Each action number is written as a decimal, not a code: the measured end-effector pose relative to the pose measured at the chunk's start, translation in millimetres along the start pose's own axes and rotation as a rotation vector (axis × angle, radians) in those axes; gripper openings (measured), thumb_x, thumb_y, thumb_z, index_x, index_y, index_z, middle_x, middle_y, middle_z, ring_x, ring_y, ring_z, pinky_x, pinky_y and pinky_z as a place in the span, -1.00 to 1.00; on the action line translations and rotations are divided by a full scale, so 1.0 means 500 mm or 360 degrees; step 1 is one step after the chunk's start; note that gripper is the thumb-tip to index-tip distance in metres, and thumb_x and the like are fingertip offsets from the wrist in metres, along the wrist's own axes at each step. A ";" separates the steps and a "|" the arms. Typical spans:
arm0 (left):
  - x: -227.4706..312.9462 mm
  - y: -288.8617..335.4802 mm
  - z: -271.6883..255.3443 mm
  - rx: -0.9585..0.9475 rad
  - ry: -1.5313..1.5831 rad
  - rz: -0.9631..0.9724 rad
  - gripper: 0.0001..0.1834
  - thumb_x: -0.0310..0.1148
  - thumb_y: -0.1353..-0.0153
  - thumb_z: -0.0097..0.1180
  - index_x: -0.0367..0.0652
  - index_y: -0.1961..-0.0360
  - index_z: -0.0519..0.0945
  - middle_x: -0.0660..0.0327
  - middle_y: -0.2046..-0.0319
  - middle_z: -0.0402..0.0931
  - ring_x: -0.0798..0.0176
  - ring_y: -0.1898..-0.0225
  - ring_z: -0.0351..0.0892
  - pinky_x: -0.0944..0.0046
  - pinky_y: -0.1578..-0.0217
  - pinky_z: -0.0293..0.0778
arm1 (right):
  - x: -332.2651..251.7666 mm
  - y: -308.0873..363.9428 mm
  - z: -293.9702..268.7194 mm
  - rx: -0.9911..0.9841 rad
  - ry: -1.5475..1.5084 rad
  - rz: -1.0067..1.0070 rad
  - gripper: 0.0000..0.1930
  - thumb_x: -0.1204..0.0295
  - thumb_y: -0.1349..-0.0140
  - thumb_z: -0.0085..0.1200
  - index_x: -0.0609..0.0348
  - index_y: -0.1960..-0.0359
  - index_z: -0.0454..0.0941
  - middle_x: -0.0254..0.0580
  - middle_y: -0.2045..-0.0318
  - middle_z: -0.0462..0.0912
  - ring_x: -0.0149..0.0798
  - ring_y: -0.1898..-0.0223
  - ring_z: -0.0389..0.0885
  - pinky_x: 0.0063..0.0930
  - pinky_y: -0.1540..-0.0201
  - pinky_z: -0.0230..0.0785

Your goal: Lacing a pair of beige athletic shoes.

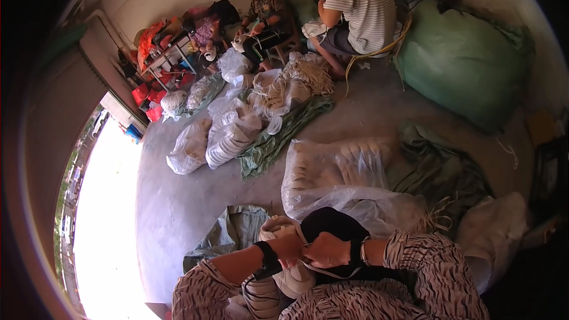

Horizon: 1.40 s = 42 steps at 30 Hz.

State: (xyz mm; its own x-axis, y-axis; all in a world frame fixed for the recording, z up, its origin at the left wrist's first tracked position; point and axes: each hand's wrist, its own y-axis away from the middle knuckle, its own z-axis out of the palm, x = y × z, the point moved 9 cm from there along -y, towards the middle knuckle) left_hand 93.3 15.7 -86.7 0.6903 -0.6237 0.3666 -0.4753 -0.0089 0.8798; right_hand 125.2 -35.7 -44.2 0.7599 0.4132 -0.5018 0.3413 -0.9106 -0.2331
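In front of my lap, my left hand (288, 248) and my right hand (328, 250) meet with their fingers closed. Between them runs a pale shoelace (347, 274), which loops down below my right hand; the fingertips are partly hidden. Directly under my hands is a beige shoe (295, 281). Beside my left wrist, another beige shoe (274, 225) points away from me. A stack of beige shoes (261, 296) lies by my left forearm, crossed by dark cords. Something black and rounded (335, 223) sits just beyond my right hand.
A clear plastic bag of shoes (332, 169) lies ahead, next to dark green sacking (438, 163). More filled bags (228, 136) and a heap of pale laces (308, 74) lie farther off. Several people sit working at the back, near a big green sack (462, 62). Left is a bright doorway (112, 213).
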 end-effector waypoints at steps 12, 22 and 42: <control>0.025 0.010 -0.002 0.0032 0.0242 -0.0003 -0.75 -0.27 -0.19 0.01 -0.25 0.39 0.60 0.16 0.61 0.57 0.27 0.58 0.62 0.37 0.60 0.59 | -0.007 0.004 -0.008 0.0084 0.0074 -0.0019 -0.83 0.36 -0.07 0.03 0.16 0.35 0.45 -0.14 0.68 0.54 -0.08 0.59 0.59 -0.27 0.57 0.39; 0.021 0.023 -0.027 0.0437 0.0068 0.0211 -0.78 -0.35 -0.15 0.01 -0.32 0.39 0.59 0.15 0.60 0.56 0.29 0.58 0.61 0.37 0.62 0.55 | -0.008 0.014 -0.024 0.0238 0.0125 0.0083 -0.87 0.36 -0.12 -0.03 0.15 0.43 0.45 -0.18 0.69 0.54 -0.10 0.59 0.60 -0.26 0.58 0.38; -0.060 0.094 -0.025 0.1724 0.1646 0.0754 -0.79 -0.30 -0.22 0.04 -0.18 0.49 0.46 0.44 0.65 0.33 0.60 0.60 0.26 0.54 0.61 0.17 | 0.092 -0.009 -0.004 -0.0120 -0.1423 0.0982 -0.78 0.33 -0.20 -0.02 0.23 0.44 0.54 -0.25 0.57 0.58 -0.42 0.52 0.54 -0.53 0.47 0.37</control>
State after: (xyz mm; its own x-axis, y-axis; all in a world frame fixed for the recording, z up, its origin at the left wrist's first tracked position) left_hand 57.3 43.7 -52.6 0.2147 0.0488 0.9755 -0.5853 -0.7931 0.1685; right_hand 159.6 -12.7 -64.7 0.1448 -0.2885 -0.9465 0.0950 -0.9481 0.3035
